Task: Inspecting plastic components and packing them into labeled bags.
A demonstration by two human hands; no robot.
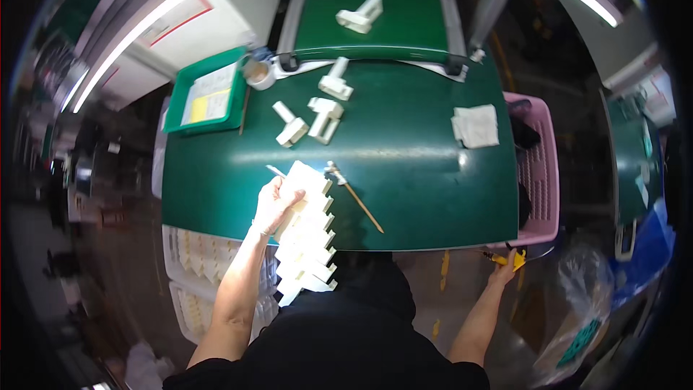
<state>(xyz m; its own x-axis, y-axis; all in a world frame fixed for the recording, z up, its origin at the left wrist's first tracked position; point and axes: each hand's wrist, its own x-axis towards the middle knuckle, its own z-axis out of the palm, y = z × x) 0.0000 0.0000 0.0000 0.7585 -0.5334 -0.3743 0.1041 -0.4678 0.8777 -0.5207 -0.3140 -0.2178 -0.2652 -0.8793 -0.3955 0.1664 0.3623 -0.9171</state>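
A left hand (274, 206) wrapped its fingers around a tall stack of white plastic parts (307, 235), steadying it against the green bench (404, 173), while the right hand (505, 269) pinched a yellow tool (516, 260).

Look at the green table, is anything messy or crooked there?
Yes. The stack of white plastic parts under the left hand leans in a stepped row and hangs past the green table edge. Three loose white parts lie at different angles. The brush lies slantwise.
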